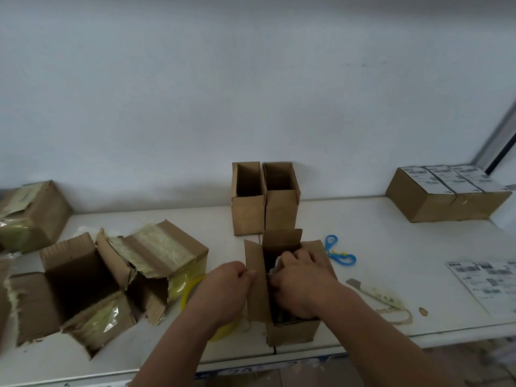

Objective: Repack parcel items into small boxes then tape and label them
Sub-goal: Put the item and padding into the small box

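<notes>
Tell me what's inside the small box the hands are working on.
Inside the small box, the right hand pushes down a pale, crinkly wrapped item. The left hand pinches the left flap. Hand and flaps cover everything deeper.

A plain pale blue-white wall (251, 93) rises behind the long white table (377, 219). At the far right stands a grey metal frame with a dark strip (502, 141). Torn brown paper scraps (396, 311) lie on the table near the right side.

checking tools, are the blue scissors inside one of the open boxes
No, the blue scissors lie flat on the table, right of the small box.
</notes>
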